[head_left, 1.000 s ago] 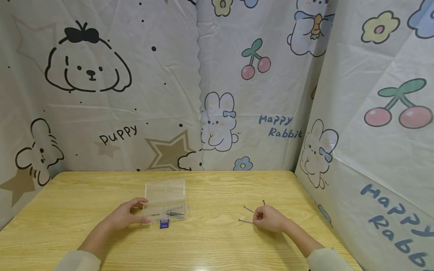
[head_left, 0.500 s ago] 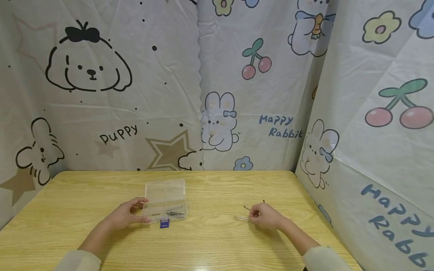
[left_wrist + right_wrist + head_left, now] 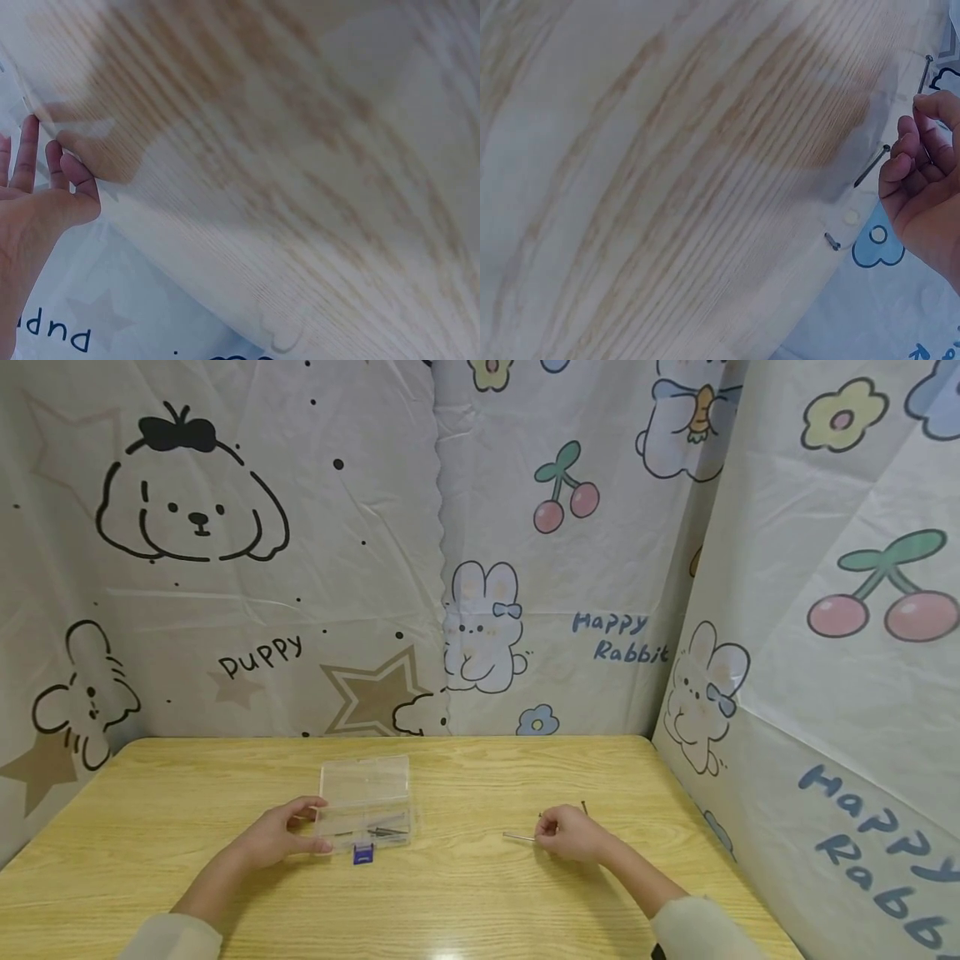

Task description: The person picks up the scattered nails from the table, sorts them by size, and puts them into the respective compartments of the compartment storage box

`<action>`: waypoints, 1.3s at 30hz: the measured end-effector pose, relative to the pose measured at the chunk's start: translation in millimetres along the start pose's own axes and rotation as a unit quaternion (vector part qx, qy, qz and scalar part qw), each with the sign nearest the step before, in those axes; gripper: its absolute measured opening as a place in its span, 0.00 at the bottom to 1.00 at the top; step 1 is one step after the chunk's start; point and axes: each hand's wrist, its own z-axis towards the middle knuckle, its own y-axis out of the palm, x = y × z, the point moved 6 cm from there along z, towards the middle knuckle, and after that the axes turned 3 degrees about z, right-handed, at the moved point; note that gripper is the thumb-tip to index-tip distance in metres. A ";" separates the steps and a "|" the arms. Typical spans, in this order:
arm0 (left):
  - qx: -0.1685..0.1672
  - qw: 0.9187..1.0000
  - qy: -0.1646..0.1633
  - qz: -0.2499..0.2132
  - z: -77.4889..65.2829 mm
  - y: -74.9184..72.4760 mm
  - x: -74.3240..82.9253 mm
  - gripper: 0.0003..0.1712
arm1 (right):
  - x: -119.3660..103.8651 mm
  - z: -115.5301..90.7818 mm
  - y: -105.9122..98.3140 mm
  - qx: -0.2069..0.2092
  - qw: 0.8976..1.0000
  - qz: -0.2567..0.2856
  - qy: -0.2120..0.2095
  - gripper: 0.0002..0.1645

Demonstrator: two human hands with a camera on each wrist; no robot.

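A clear plastic box lies on the table at centre left, lid raised toward the back. Its blue latch hangs at the front, and several thin metal pieces lie inside. My left hand holds the box's left end, thumb at the front corner and fingers farther back. To the right, my right hand pinches a nail between thumb and fingertips, its head end pointing left toward the box. Beside that hand, the right wrist view shows a second nail and a third nail on the table.
The wood-grain table runs back to a patterned cloth hanging behind it. Another side of cloth closes off the right. Bare tabletop lies between the box and my right hand.
My right hand has moved left toward the box, carrying the pinched nail away from its earlier place. The left hand and the box have stayed put.
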 end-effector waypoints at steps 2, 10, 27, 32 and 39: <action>-0.002 1.000 0.001 -0.002 -0.5 -0.1 0.4 0.43 | -2.4 2.5 1.8 0.002 1.000 -0.007 0.000 0.04; -0.007 1.000 0.002 -0.012 -1.6 0.2 0.4 0.43 | -14.7 12.7 5.8 0.003 1.000 -0.006 0.001 0.04; 0.001 1.000 0.002 -0.013 -1.7 0.5 0.4 0.44 | -32.2 27.4 12.9 -0.003 1.000 -0.002 -0.013 0.04; 0.001 1.000 0.002 -0.008 -2.3 -0.8 1.7 0.44 | -34.5 31.6 14.2 -0.002 1.000 -0.006 -0.011 0.04; 0.003 1.000 0.005 -0.001 -3.3 -1.6 2.7 0.44 | -39.4 37.6 16.7 0.000 1.000 -0.003 -0.012 0.04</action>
